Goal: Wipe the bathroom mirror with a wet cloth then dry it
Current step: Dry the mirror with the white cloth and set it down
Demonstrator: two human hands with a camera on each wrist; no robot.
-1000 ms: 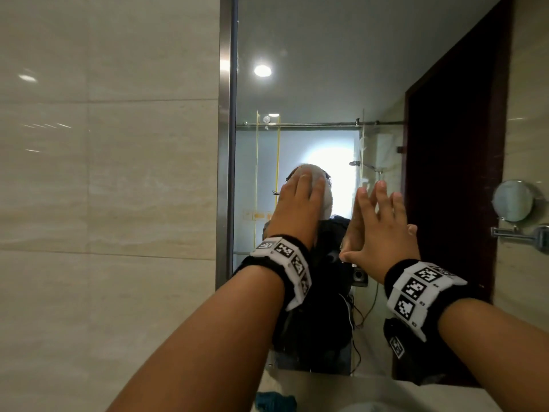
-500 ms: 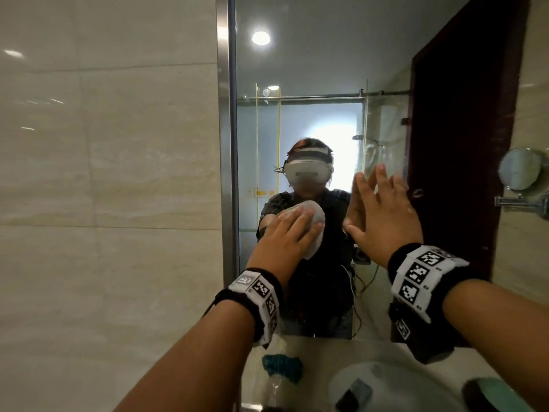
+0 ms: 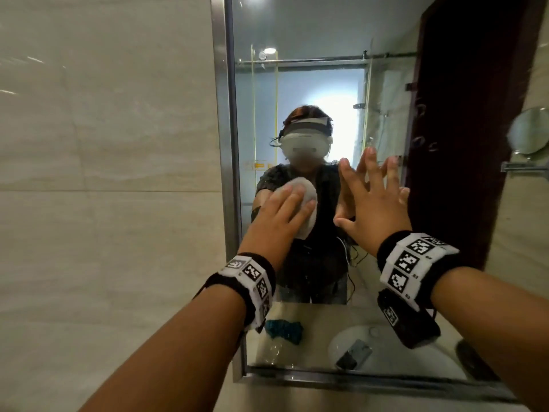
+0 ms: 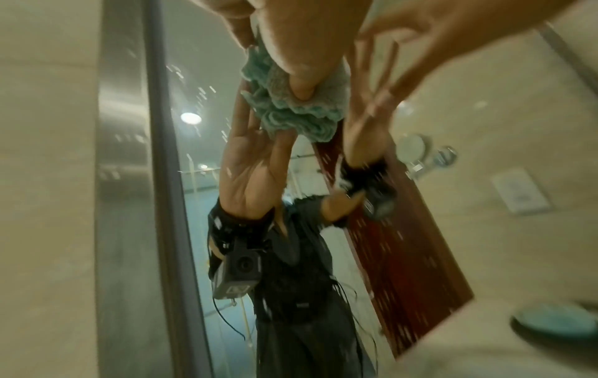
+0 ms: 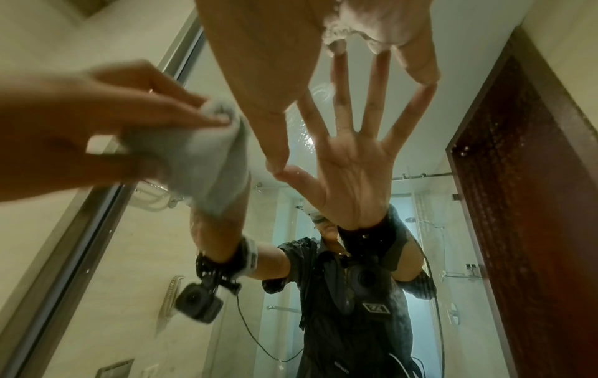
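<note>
The bathroom mirror fills the middle of the head view in a steel frame. My left hand holds a pale bunched cloth against the glass at chest height of my reflection, close to the left frame. Its fingers lie over the cloth. In the left wrist view the thumb digs into the gathered folds of the cloth. My right hand is spread flat on the glass just right of the cloth, holding nothing. The right wrist view shows the cloth hanging under the left fingers.
Beige tiled wall lies left of the frame. A small round mirror on a bracket sticks out from the wall at right. Reflected low in the glass are a teal cloth on the counter and a white basin.
My left hand has slid the cloth down the glass from the height of the reflected head to the chest. The right hand has stayed flat on the mirror. The head view has tilted down.
</note>
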